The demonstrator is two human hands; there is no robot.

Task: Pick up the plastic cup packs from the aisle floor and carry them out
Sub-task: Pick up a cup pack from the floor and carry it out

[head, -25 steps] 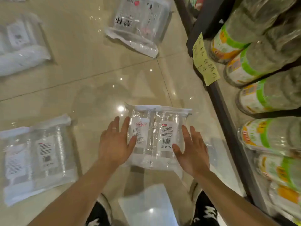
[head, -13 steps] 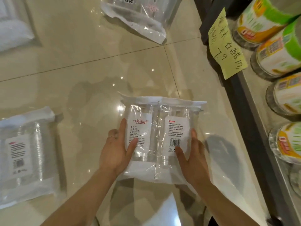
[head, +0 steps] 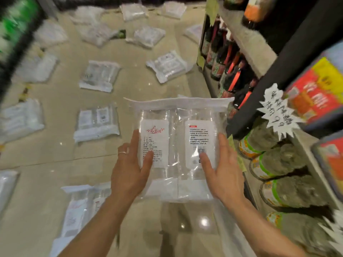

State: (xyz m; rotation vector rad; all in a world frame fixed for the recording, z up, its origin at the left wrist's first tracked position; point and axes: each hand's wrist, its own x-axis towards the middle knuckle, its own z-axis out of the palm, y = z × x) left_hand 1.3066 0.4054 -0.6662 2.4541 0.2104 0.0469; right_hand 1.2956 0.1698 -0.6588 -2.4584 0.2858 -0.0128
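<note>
Your left hand (head: 130,173) and right hand (head: 223,175) grip the plastic cup pack (head: 176,138) mid-frame; the nearest floor pack (head: 78,214) lies lower left, nearer your left

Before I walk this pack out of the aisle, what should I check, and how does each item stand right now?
1. Grip of left hand on held pack: ok, thumb on the front, fingers along its left edge.
2. Grip of right hand: ok, thumb by the barcode, fingers along the right edge.
3. Held pack off the floor: ok.
4. Top seal whole: ok; bottom edge, cannot tell.
5. Aisle ahead free: not ok, floor packs lie scattered across it.
6. Gap to the shelf on the right: cannot tell.
</note>
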